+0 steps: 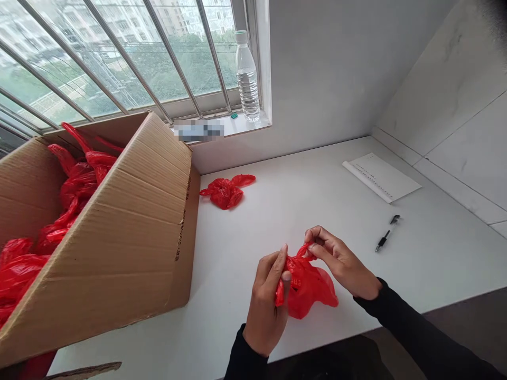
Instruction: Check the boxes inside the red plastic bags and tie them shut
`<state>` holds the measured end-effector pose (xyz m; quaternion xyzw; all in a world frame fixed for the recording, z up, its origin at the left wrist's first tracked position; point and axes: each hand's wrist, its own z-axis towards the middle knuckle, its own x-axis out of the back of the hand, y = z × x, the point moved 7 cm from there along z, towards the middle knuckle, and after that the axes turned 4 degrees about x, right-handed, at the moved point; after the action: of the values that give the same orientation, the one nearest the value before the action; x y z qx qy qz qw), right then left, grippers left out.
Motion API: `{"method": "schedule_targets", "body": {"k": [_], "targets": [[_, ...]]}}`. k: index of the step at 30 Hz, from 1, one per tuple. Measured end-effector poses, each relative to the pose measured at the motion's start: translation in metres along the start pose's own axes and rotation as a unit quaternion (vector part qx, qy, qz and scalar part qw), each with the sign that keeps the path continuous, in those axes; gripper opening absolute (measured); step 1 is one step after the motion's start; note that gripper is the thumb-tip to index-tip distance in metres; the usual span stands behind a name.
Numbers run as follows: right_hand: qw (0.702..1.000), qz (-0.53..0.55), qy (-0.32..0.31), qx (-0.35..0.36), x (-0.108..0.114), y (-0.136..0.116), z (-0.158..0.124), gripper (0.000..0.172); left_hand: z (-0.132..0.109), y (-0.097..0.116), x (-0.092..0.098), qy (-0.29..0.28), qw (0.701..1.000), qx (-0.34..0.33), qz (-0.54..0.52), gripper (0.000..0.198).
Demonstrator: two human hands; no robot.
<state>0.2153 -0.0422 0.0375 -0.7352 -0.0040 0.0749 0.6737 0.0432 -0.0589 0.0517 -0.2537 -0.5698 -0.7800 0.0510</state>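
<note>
A red plastic bag (304, 290) hangs between my two hands, just over the front part of the white table. My left hand (270, 295) is closed around one side of its gathered top, with a strip of red plastic showing below the thumb. Thumb and fingers of my right hand (332, 256) pinch a twisted handle of the same bag. Dark printing shows through the thin plastic; what the bag holds, if anything, I cannot make out. Farther back on the table lies another red plastic bag (225, 193), bunched up with its two handles sticking out.
An open cardboard box (138, 237) on the left holds several red bags (81, 182). Toward the right lie a black pen (382, 241), its cap (395, 219) and a white notepad (382, 177). A water bottle (248, 79) stands on the sill by the barred window.
</note>
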Motion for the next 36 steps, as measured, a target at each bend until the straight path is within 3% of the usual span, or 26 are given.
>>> {"method": "schedule_targets", "body": {"k": [3, 6, 8, 10, 15, 19, 24, 28, 32, 36], "targets": [[0.995, -0.084, 0.054, 0.026, 0.021, 0.008, -0.004, 0.017, -0.017, -0.014, 0.012, 0.038, 0.998, 0.042, 0.011, 0.051], [0.988, -0.121, 0.097, 0.012, 0.042, 0.023, -0.008, 0.021, -0.037, -0.038, 0.033, 0.103, 0.986, 0.129, 0.023, 0.039], [0.987, -0.122, 0.102, -0.006, 0.046, 0.031, -0.01, 0.024, -0.047, -0.05, 0.041, 0.126, 0.975, 0.181, 0.015, 0.036], [0.988, -0.119, 0.094, -0.012, 0.042, 0.033, -0.01, 0.027, -0.047, -0.049, 0.042, 0.123, 0.975, 0.183, 0.0, 0.037], [0.987, -0.138, 0.086, 0.012, 0.02, 0.02, -0.011, 0.036, -0.026, -0.034, 0.024, 0.085, 0.989, 0.119, 0.01, 0.052], [0.95, -0.272, 0.132, 0.083, 0.008, 0.014, -0.017, 0.032, -0.021, -0.034, 0.004, 0.082, 0.99, 0.072, 0.089, 0.044], [0.924, -0.361, 0.063, 0.113, -0.017, 0.057, -0.026, 0.018, -0.034, -0.054, -0.035, 0.02, 0.988, 0.025, 0.153, 0.064], [0.907, -0.397, 0.061, 0.127, -0.021, 0.094, -0.034, 0.018, -0.045, -0.074, -0.054, -0.018, 0.982, 0.019, 0.188, 0.067], [0.907, -0.393, 0.075, 0.133, -0.019, 0.105, -0.036, 0.018, -0.047, -0.079, -0.055, -0.02, 0.982, 0.026, 0.187, 0.064], [0.918, -0.361, 0.099, 0.129, -0.009, 0.086, -0.034, 0.014, -0.044, -0.065, -0.037, 0.021, 0.988, 0.047, 0.149, 0.051]]}}
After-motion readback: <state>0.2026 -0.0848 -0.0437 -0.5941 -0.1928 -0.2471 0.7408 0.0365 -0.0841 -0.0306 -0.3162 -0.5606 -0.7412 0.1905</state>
